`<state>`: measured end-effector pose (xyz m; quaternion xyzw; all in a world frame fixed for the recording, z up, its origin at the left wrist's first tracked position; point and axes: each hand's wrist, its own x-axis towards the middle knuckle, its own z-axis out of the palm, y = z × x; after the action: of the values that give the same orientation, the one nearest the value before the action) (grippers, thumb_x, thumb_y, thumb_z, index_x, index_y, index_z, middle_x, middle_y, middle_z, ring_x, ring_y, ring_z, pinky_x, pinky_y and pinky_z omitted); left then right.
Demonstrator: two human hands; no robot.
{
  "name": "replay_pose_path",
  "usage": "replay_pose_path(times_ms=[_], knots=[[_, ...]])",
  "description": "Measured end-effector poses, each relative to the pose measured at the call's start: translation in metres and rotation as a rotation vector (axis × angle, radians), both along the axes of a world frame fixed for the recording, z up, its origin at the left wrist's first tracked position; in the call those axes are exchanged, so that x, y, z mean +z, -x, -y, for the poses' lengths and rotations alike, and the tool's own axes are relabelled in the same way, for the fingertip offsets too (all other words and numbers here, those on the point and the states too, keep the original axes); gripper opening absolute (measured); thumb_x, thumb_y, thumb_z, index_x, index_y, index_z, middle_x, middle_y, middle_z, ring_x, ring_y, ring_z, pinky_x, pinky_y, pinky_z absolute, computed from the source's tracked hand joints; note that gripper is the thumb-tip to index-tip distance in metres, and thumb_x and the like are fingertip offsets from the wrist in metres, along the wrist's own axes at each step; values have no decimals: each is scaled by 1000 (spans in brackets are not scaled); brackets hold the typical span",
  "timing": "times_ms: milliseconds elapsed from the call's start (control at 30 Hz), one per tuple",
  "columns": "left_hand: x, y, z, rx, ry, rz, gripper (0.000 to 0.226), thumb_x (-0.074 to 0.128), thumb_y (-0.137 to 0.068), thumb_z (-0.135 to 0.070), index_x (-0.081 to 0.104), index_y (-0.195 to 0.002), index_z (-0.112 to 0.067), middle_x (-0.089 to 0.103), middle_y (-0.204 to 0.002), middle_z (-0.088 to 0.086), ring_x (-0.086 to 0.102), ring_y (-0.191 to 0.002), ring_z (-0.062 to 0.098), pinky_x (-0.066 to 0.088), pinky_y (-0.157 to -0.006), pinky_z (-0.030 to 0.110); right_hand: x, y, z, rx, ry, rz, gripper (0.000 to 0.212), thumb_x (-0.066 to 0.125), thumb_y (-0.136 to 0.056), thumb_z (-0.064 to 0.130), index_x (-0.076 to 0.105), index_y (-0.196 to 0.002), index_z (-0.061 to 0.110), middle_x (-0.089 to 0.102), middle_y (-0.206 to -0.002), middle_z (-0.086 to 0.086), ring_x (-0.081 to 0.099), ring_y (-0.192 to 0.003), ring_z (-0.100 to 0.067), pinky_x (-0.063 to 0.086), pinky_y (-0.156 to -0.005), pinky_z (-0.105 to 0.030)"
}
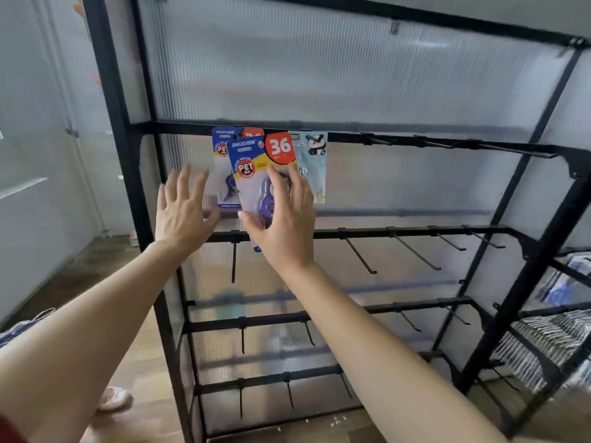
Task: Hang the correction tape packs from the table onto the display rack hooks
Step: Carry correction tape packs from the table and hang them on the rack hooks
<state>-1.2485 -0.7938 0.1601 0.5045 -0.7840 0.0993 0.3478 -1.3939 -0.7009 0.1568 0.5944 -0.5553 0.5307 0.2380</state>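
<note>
Near the middle of the frame, the front correction tape pack (260, 161) stands almost straight up and down, its long side running top to bottom. Its top leans a little to the left. Its printed face, with a big red 36, looks at the camera. The top edge is up by the top rail of the black display rack (415, 233); I cannot tell if it is on a hook.

Just behind it, a bit to the left, is a second blue pack (220, 148). A pale panda pack (315, 155) is to the right.

The right grip (281, 225) reaches up from the lower right with its arm stretched out. It pinches the front pack low down, thumb on the left edge and fingers over the clear bubble. The left grip (182, 212) is raised just left of the second pack, fingers spread wide and straight, holding nothing. Bare hooks (359, 255) stick out from the lower rails.
</note>
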Motion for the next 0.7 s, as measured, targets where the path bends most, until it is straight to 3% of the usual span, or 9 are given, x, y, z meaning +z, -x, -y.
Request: replay_pose_path(times_ms=[100,333,500,700], knots=[[6,-11,1,-22,2,-8,71,54,-94,-37,17,-152,-19,4,-160,13,0,-147,32,3,-118,46,4,-14,5,-16,-20,-12,69,65,-75,45,45,-132,11,45,-139,-23,43,-127,-43,47,-91,-59],[5,-30,10,-32,5,10,77,62,-89,-39,21,-151,-19,10,-159,14,5,-146,35,5,-118,49,14,-32,11,-89,-49,-47,70,64,-74,48,53,-134,12,46,-139,-23,45,-125,-46,47,-88,-61],[5,-34,14,-43,-5,-3,75,60,-90,-38,22,-151,-18,11,-159,14,6,-146,34,5,-117,49,11,-33,20,-102,-170,-14,73,67,-79,49,45,-141,18,37,-147,-19,34,-134,-42,42,-96,-61],[6,-35,22,-40,-5,-48,71,54,-93,-43,21,-151,-21,11,-159,12,6,-147,33,3,-118,47,23,-22,47,-118,-328,-41,73,64,-85,50,34,-146,22,25,-154,-12,22,-140,-32,33,-106,-52]])
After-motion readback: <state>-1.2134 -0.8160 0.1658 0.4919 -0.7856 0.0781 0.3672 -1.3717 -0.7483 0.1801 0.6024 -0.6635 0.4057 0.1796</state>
